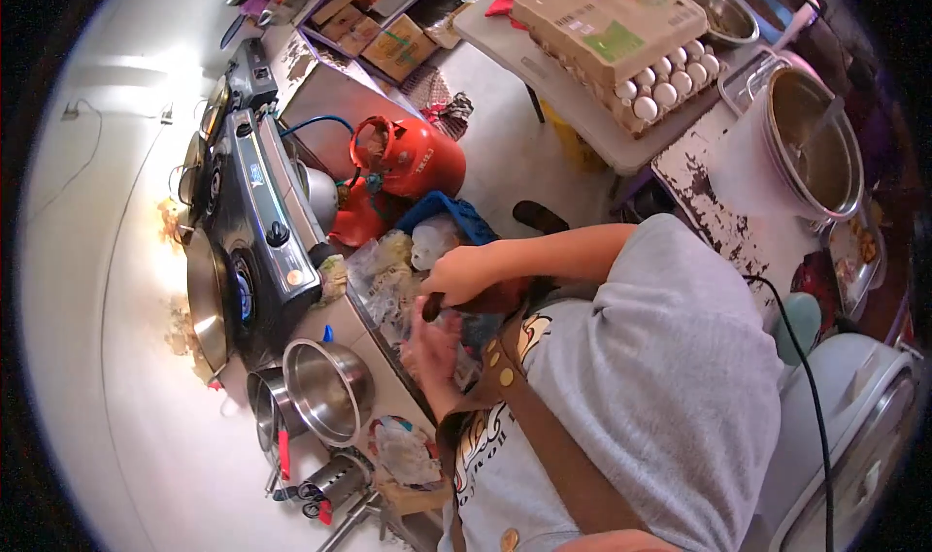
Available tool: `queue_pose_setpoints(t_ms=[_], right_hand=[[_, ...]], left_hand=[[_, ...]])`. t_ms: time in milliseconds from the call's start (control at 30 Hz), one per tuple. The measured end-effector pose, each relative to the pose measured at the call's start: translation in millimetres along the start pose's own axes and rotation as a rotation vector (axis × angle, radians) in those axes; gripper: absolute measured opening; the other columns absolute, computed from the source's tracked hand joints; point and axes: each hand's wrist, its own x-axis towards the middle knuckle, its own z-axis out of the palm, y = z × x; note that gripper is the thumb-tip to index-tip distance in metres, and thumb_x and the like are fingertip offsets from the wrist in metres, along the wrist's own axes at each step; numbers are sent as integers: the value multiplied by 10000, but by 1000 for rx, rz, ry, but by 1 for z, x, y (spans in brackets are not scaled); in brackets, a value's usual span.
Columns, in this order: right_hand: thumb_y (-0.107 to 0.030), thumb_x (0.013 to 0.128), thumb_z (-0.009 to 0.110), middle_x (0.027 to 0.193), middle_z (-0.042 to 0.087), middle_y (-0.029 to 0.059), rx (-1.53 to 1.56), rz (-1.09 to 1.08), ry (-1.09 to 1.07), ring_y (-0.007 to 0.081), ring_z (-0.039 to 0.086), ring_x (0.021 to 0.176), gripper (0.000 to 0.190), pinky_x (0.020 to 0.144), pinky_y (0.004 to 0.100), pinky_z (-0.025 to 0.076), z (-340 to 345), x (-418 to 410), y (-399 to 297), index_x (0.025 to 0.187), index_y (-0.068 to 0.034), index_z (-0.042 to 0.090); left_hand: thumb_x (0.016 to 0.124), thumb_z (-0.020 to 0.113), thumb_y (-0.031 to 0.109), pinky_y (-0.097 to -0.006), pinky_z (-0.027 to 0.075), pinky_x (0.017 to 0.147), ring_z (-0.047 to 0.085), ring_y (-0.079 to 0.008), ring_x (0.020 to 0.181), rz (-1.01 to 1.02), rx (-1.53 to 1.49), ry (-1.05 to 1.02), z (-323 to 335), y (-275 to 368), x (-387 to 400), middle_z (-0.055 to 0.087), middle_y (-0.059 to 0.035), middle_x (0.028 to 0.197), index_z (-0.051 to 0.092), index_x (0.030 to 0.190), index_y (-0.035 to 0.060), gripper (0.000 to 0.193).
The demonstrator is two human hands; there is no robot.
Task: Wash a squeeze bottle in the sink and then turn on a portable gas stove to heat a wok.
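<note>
My right hand (460, 275) reaches across in front of my apron, its fingers closed around a small dark brown object (432, 306) whose kind I cannot make out. Just below it is my left hand (437, 344), blurred, with its fingertips close to the dark object; whether it grips anything is unclear. Both hands are over clear plastic bags (389, 279) beyond the counter's edge. A brown apron strap (542, 424) crosses my grey shirt. Beside the hands, a steel bowl (328, 392) stands on the tiled counter (364, 348).
A gas stove (273, 210) has a blue flame lit at its near burner (244, 293), beside a metal pan (207, 304). Red gas cylinders (422, 159) stand on the floor. Egg trays (619, 35) lie on a white table (502, 49). A large tub (757, 151) stands at right.
</note>
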Motion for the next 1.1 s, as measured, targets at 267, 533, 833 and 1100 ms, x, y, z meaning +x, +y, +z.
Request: queue_pose_setpoints(t_ms=[267,533,833,1100], right_hand=[[-243,689,529,819,587,171,-86,-83,-293,337,557,780,317,653,417,430,32,6,25,957,-76,559],[-241,699,532,814,582,186,11,-230,-449,335,548,742,289,636,418,409,45,6,24,898,-36,574],[-260,706,558,925,572,172,193,-12,-285,315,532,868,351,734,386,405,23,8,36,995,-60,553],[-265,732,532,1036,538,162,209,111,-255,305,507,957,398,826,353,391,12,-1,18,1073,-61,507]], left_hand=[[789,454,145,-382,349,895,427,-282,1050,-98,426,-202,-45,-12,27,449,-127,1156,449,1134,97,348],[777,467,142,-384,346,897,425,-292,1048,47,878,-497,-44,-7,44,448,-134,1153,479,1106,105,330],[764,481,139,-386,343,900,423,-303,1046,389,1265,-651,-47,-33,50,447,-142,1151,513,1073,114,312],[705,546,126,-405,340,896,383,-340,1088,327,1224,-422,-100,-97,49,346,-160,1243,579,1014,189,317]])
